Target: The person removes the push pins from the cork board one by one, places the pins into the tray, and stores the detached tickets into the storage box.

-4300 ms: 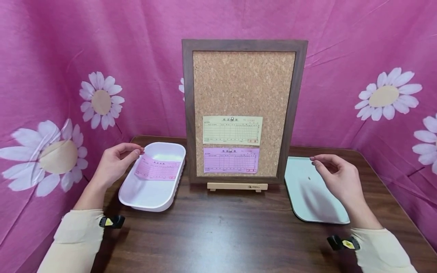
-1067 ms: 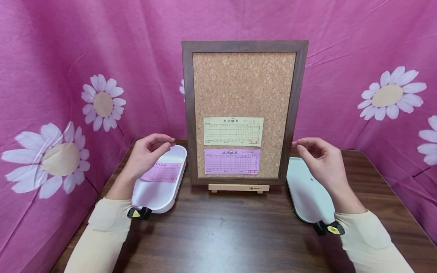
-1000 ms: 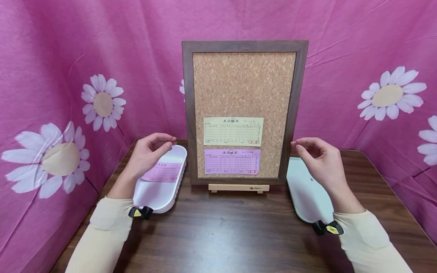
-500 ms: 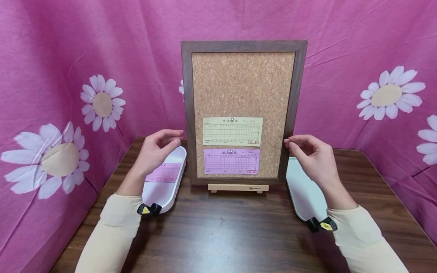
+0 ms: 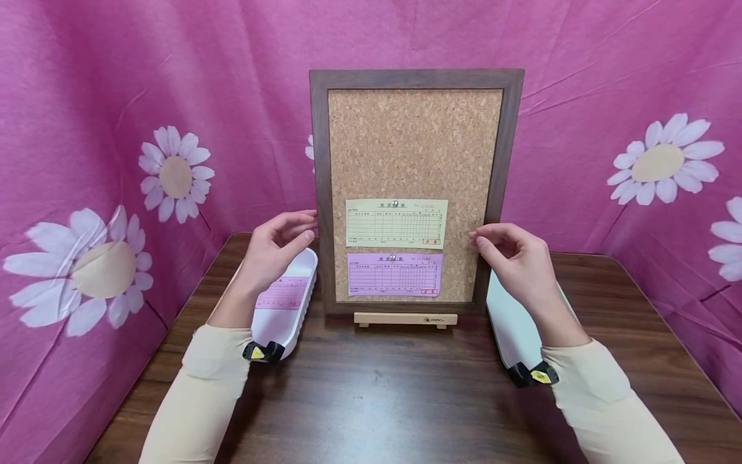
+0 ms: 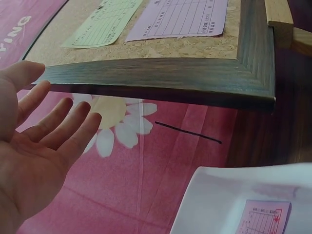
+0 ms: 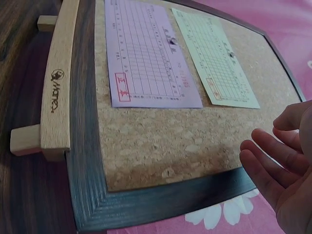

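A cork board [image 5: 414,142] in a dark wooden frame [image 5: 321,193] stands upright on a small wooden stand [image 5: 406,319]. A pale yellow slip [image 5: 396,225] is pinned on it above a purple slip [image 5: 394,277], each by one pushpin. My left hand [image 5: 272,251] has its fingertips right at the frame's left edge; the left wrist view shows those fingers loosely spread, holding nothing. My right hand [image 5: 516,258] is in front of the frame's right side, fingertips overlapping the cork in the head view. Its fingers are loosely bent, with nothing visible between them in the right wrist view.
A white tray [image 5: 284,338] with a pink slip [image 5: 280,295] in it sits left of the board, partly behind my left arm. A pale green tray [image 5: 510,328] lies to the right, partly covered by my right arm. A pink flowered curtain [image 5: 255,96] hangs behind the brown table [image 5: 371,399].
Earlier my left hand was at the pink slip's lifted corner and my right hand over the green tray. Both hands have moved inward to the board's sides; the pink slip now lies in the white tray.
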